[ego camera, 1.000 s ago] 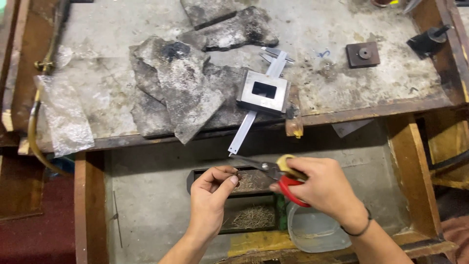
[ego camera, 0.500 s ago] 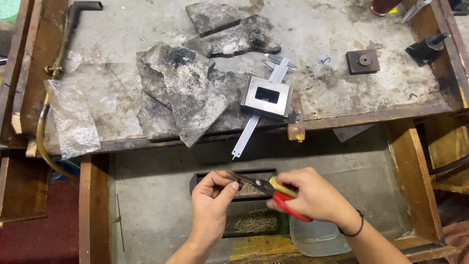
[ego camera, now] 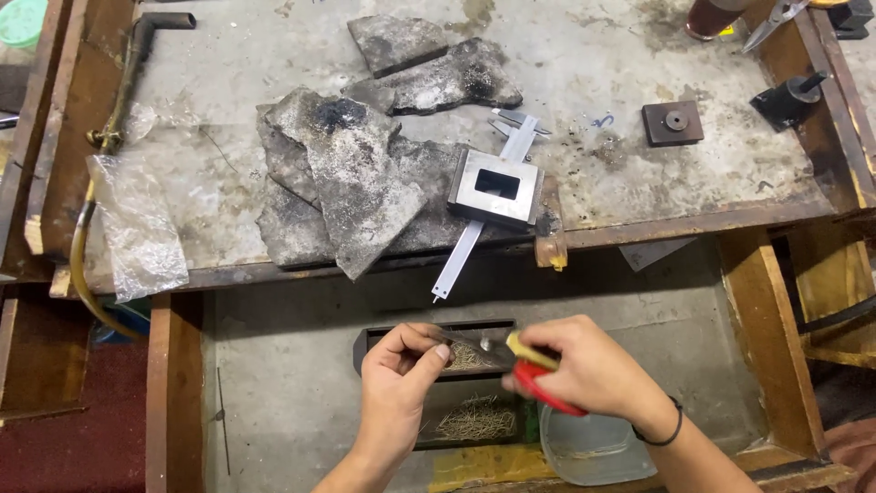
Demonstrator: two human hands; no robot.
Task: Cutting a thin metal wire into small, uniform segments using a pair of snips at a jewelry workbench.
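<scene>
Low in the frame, the right hand [ego camera: 598, 370] grips red-and-yellow pliers [ego camera: 511, 358], fingers wrapped tight round the handles. The left hand [ego camera: 397, 374] pinches a thin wire [ego camera: 429, 334] at the steel tips, over a dark tray [ego camera: 401, 333]. Above, charred slabs [ego camera: 351, 183] cover the gritty bench [ego camera: 639, 173].

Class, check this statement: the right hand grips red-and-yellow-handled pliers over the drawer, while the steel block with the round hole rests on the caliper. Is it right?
Not quite. The head view shows the steel block has a rectangular hole, not a round one. The rest holds: the right hand grips red-and-yellow-handled pliers over the drawer, and the block rests on the caliper.
</scene>
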